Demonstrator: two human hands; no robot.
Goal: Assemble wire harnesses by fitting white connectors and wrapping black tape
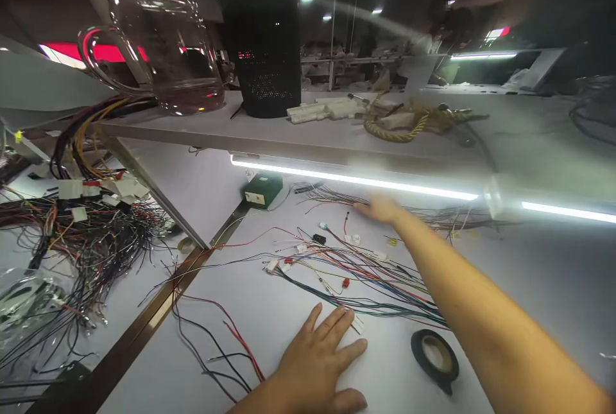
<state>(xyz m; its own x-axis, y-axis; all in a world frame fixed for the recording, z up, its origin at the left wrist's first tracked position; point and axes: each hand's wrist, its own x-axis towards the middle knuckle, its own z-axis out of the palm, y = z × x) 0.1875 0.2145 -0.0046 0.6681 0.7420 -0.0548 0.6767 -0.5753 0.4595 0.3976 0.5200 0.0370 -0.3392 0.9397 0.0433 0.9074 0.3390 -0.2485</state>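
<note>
My left hand [320, 359] lies flat on the white tabletop with its fingers spread, holding nothing. Just beyond its fingertips is a small white piece [357, 323], beside a bundle of coloured wires [366, 301] with white connectors [272, 266] at the ends. My right hand [382, 208] reaches to the back of the table, beneath the bright strip light. It is at a row of thin dark and red wires [337, 194]; blur hides whether its fingers grip any. A roll of black tape [436, 359] lies between my arms.
Above the table runs a shelf [289, 141] with a glass jug [183, 61], a black mesh holder [264, 54] and yellow twisted cord [397, 135]. A green box [264, 190] stands at the back. Left of the metal rail [139, 330] lies a large wire heap [101, 253].
</note>
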